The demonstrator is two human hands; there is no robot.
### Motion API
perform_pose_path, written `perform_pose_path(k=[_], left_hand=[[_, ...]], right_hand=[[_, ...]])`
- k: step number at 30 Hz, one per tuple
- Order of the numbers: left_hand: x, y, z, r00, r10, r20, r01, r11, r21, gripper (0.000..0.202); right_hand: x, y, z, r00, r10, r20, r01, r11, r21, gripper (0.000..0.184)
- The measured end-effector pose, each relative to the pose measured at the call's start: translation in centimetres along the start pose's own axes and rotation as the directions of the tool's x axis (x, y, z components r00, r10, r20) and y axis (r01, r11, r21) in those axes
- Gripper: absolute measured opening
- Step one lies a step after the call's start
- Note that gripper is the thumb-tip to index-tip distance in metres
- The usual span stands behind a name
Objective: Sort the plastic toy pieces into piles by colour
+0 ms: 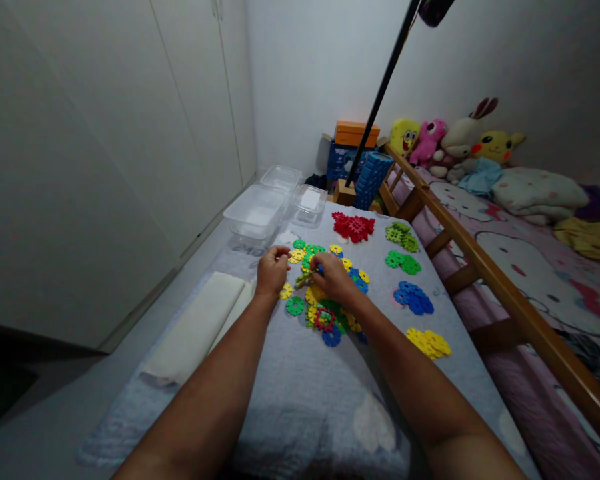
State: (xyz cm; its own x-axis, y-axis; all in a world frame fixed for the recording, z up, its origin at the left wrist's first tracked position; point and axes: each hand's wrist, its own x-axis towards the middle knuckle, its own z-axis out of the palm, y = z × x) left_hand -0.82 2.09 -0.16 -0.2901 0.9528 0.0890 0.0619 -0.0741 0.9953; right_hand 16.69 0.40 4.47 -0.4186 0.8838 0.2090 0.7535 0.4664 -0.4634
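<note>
A heap of mixed plastic gear-shaped discs in yellow, green, blue and red lies on a pale blue mat. My left hand is closed in a pinch at the heap's left edge, its fingertips on a small piece I cannot make out. My right hand is curled over the heap's middle, fingers closed on small pieces beside a blue disc. Sorted piles lie to the right: red, two green, blue and yellow.
Clear plastic boxes stand at the mat's far left. A folded white cloth lies left of my arm. A wooden bed rail runs along the right, with plush toys on the bed. A black pole rises behind the mat.
</note>
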Motion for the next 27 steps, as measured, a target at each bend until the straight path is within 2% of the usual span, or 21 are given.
perform_pose_path(k=[3, 5, 11, 15, 19, 24, 27], left_hand=[[0.0, -0.2, 0.0, 1.000, 0.020, 0.005, -0.020, 0.999, 0.042, 0.028], [0.0, -0.2, -0.1, 1.000, 0.028, 0.013, -0.029, 0.997, 0.077, 0.027], [-0.1, -0.4, 0.1, 0.998, 0.046, 0.031, -0.049, 0.989, 0.142, 0.027], [-0.3, -0.1, 0.1, 0.998, 0.053, 0.043, -0.059, 0.986, 0.159, 0.025], [-0.4, 0.2, 0.0, 0.998, 0.046, 0.048, -0.053, 0.986, 0.157, 0.025], [-0.3, 0.0, -0.1, 0.998, 0.040, 0.046, -0.046, 0.988, 0.150, 0.026], [-0.2, -0.1, 0.0, 0.999, 0.037, 0.038, -0.043, 0.988, 0.147, 0.027]], right_hand=[[-0.3, 0.6, -0.5, 0.997, -0.015, -0.078, 0.014, 1.000, -0.012, 0.020], [-0.7, 1.0, -0.9, 0.997, -0.019, -0.076, 0.016, 0.999, -0.046, 0.021], [-2.3, 1.8, -2.2, 0.989, -0.125, 0.085, 0.131, 0.989, -0.069, 0.027], [-1.9, 1.5, -2.7, 0.990, -0.084, 0.109, 0.095, 0.990, -0.107, 0.047], [-0.6, 0.8, -1.8, 0.974, -0.066, 0.216, 0.107, 0.977, -0.183, 0.066], [0.5, 0.0, -0.5, 0.955, -0.062, 0.290, 0.135, 0.962, -0.237, 0.053], [0.6, -0.1, -0.7, 0.965, -0.100, 0.241, 0.156, 0.962, -0.226, 0.054]])
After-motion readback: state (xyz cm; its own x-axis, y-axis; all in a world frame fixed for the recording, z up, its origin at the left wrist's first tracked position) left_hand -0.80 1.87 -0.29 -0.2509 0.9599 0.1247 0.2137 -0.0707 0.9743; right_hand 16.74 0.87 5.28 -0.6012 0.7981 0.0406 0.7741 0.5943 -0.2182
